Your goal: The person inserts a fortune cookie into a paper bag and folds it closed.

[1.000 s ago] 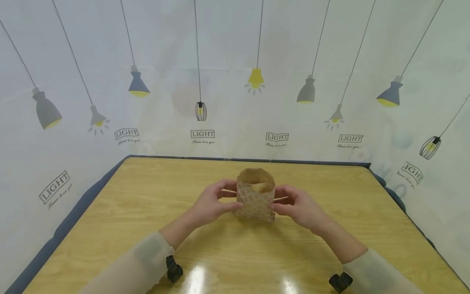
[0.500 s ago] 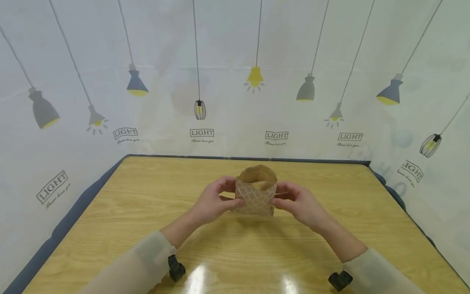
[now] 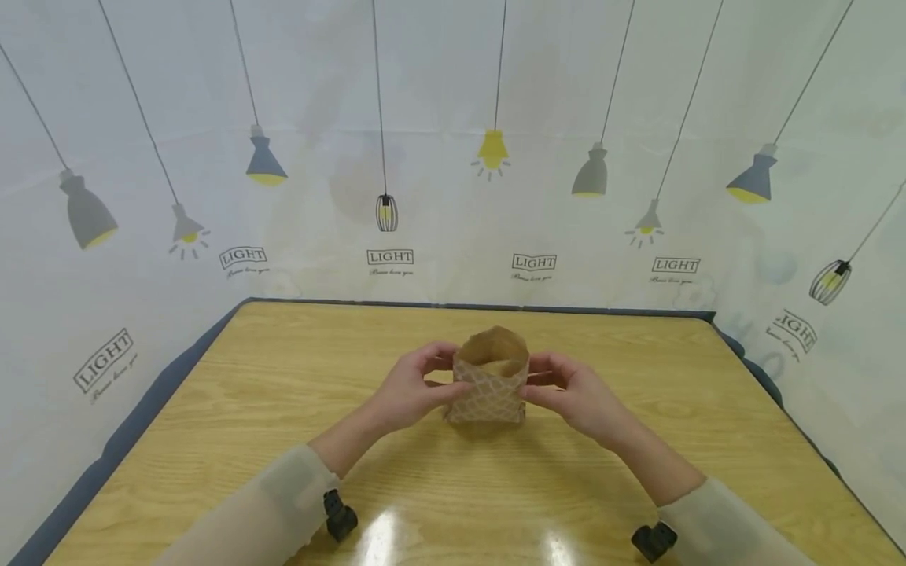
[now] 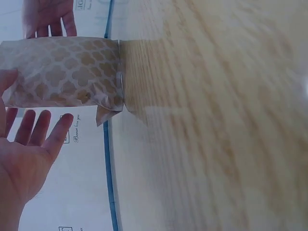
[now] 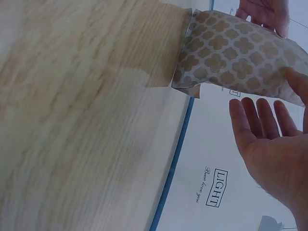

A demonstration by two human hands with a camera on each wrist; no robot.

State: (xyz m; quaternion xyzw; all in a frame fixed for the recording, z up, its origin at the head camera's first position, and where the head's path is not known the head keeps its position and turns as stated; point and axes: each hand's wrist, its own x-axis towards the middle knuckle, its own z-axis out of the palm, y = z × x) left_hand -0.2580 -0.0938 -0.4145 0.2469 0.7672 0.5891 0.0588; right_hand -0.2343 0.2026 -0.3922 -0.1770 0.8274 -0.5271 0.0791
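Note:
A brown paper bag [image 3: 488, 397] with a pale quatrefoil pattern stands upright on the wooden table, its mouth spread and facing up. My left hand [image 3: 410, 391] holds its left side, thumb on the patterned front. From the other side my right hand [image 3: 583, 397] grips it the same way. In the left wrist view the bag [image 4: 67, 72] has its base on the tabletop, and the lower fingers of my left hand [image 4: 29, 159] stretch out beside it. The right wrist view has the bag [image 5: 231, 53] above my right hand [image 5: 274, 149], whose lower fingers are spread. The bag's inside is only partly seen.
The wooden table [image 3: 233, 440] has a blue border [image 3: 396, 304] along its far and side edges. Behind it hangs a white sheet [image 3: 439, 212] printed with lamps and the word LIGHT. A small black device [image 3: 340, 515] sits at the left wrist, another black device [image 3: 654, 541] at the right.
Half a second ago the bag was slightly higher, with its mouth spread wider sideways. Now it sits lower and its mouth looks rounder. Both hands stay at its sides.

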